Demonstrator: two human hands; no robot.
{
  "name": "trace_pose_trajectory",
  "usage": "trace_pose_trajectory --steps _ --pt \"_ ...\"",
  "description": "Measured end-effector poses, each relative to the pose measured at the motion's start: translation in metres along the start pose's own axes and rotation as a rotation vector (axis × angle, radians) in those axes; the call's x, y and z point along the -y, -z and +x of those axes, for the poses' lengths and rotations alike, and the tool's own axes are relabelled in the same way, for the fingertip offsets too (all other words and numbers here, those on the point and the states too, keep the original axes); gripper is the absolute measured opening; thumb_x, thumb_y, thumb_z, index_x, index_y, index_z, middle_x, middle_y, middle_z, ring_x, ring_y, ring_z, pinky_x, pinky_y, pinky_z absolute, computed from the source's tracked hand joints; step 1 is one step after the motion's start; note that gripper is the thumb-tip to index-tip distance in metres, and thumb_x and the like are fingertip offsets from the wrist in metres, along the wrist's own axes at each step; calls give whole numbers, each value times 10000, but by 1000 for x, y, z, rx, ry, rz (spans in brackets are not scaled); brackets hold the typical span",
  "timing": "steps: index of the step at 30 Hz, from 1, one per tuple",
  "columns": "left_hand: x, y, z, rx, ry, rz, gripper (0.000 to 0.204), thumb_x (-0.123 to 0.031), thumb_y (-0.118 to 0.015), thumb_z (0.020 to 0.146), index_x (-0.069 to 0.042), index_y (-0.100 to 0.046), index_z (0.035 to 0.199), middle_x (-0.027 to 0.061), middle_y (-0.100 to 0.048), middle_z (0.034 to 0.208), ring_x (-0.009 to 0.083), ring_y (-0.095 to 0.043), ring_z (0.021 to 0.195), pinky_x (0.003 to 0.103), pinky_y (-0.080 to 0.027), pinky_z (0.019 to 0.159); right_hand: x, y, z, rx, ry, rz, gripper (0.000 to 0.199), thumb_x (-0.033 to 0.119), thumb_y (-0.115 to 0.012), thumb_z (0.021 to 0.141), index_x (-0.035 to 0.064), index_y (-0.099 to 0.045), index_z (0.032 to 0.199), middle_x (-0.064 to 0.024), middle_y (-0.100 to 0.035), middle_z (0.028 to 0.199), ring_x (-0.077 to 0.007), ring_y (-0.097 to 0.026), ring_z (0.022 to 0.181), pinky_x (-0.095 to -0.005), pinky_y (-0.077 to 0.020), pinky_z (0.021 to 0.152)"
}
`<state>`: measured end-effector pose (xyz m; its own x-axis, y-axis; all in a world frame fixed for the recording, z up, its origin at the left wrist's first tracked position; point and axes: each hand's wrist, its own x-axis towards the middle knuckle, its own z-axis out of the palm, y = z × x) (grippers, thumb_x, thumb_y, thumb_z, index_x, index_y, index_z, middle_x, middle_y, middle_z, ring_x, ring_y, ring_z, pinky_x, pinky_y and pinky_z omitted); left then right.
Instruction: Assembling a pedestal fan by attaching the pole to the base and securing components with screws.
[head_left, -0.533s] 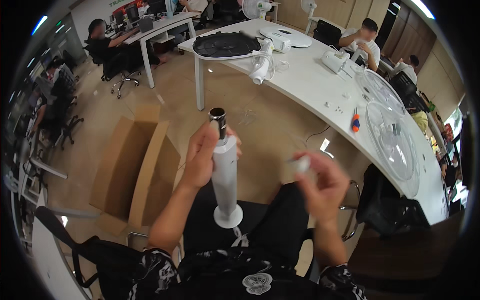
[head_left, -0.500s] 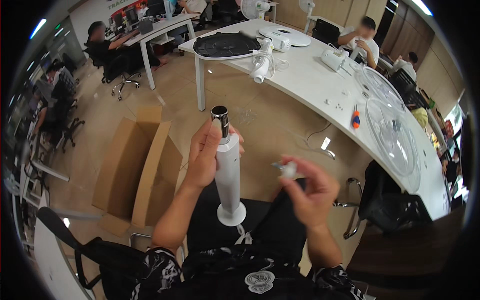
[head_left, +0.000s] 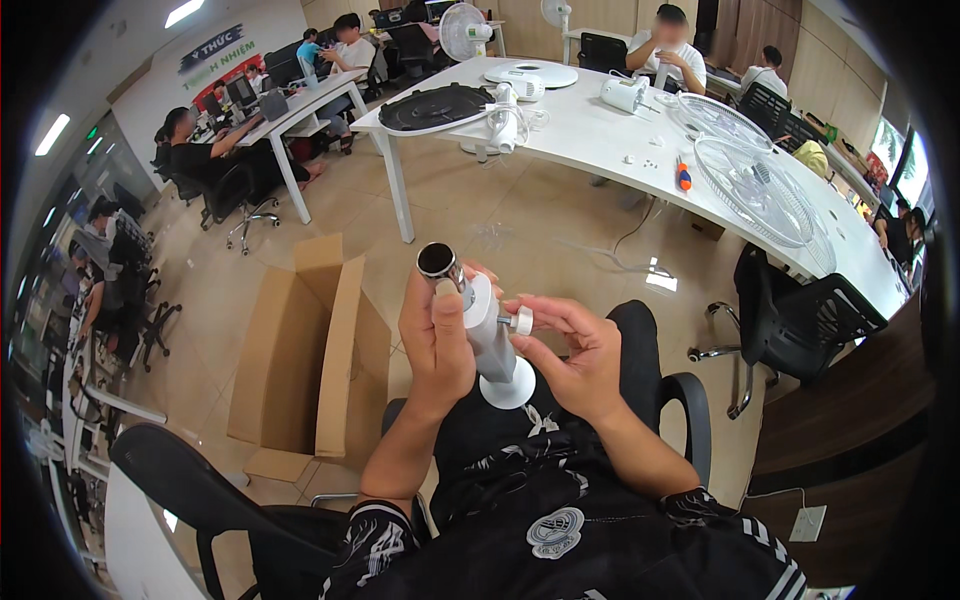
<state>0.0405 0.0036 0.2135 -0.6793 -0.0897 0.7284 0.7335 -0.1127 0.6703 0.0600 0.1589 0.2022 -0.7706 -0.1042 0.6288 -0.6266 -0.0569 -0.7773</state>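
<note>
Indoors, left hand wraps fingers round a white column, chrome tube jutting beyond them, right hand pinches a white knob in nearly closed fingers.

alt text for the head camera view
The left hand grips a white column topped by a shiny metal tube; the right hand holds a round white knob, its metal screw at the column's side. Beyond: open brown cardboard box, white table with round pale fan grilles.

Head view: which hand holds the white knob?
The right hand, pinching the white knob with its screw pointing toward the white column; the left hand instead grips the column near its chrome tube.
</note>
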Motion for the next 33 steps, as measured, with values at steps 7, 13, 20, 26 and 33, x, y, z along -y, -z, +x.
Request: trace_pose_trajectory --steps 7,13,20,26,33 --pt "3 7 -14 -29 -31 -104 385 -377 -452 1026 -1 -503 1092 149 -611 988 175 -618 841 301 -491 749 4 2 5 142 -123 -381 195 152 -797 790 -8 -702 735 -131 -661 643 -202 -638 543 -287 -451 507" --pt "7 19 -5 -26 -20 -89 394 -391 -466 1020 -6 -496 1100 148 -604 988 180 -608 871 306 -488 767 -6 -24 17 -218 -214 91 172 88 -805 783 -7 -661 776 -72 -662 644 -113 -621 564 -248 -449 531" --pt "10 31 -7 -37 3 -100 358 -356 -465 1019 -7 -496 1095 138 -606 991 160 -604 860 295 -483 763 2 -19 15 73 -46 -57 330 20 -800 763 -19 -703 1075 -84 -735 819 -103 -687 782 -244 -523 786" --pt "-1 30 -2 -21 14 -75 411 -418 -429 1029 -15 -486 1084 137 -605 971 171 -618 823 308 -503 740 4 -14 9 103 -169 -73 195 44 -756 813 -34 -711 986 -93 -719 736 -107 -678 687 -236 -514 676" --pt "-16 21 -15 65 -8 -68 479 -483 -407 1026 -15 -477 1101 156 -599 993 190 -627 823 324 -513 734 5 -15 -4 -6 -175 -179 138 70 -700 871 -35 -698 782 -101 -680 645 -105 -624 563 -251 -479 561"
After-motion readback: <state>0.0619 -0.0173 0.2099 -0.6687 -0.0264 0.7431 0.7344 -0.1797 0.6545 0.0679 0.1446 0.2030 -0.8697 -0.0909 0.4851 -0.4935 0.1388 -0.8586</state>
